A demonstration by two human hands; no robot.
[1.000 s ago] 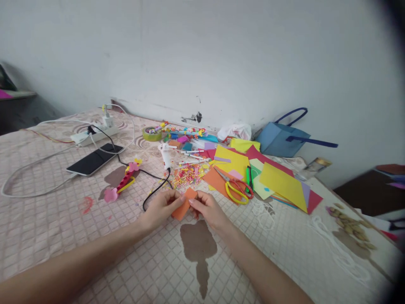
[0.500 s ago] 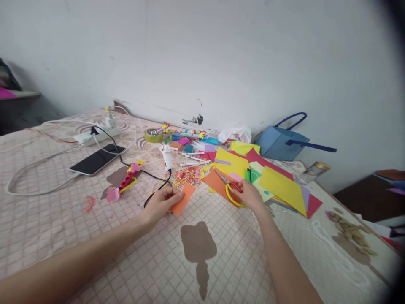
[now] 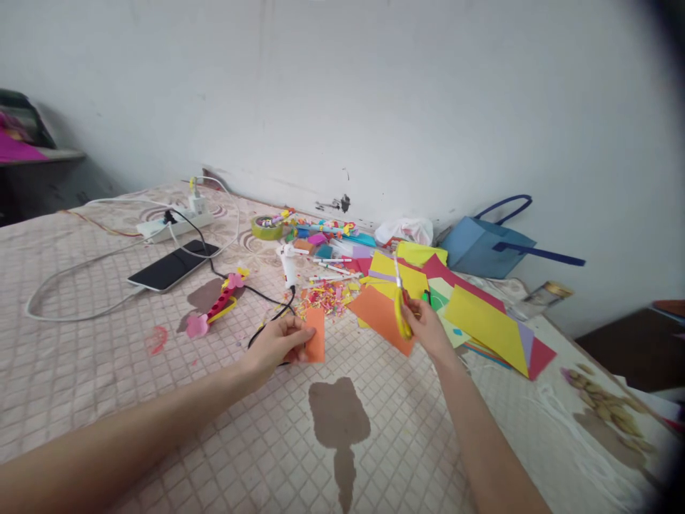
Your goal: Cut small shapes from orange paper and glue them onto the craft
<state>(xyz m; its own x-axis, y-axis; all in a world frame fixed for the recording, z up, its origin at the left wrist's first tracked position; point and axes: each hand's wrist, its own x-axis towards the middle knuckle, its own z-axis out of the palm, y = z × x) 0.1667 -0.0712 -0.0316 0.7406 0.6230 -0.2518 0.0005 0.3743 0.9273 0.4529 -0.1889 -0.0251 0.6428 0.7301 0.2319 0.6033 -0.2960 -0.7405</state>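
Right hand [image 3: 428,330] on scissors [image 3: 399,308], red handle [image 3: 405,295] mostly hidden.

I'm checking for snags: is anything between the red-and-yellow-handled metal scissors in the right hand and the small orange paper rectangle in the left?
Nothing visible stands between the scissors and the orange rectangle; a larger orange paper sheet lies below, not blocking.
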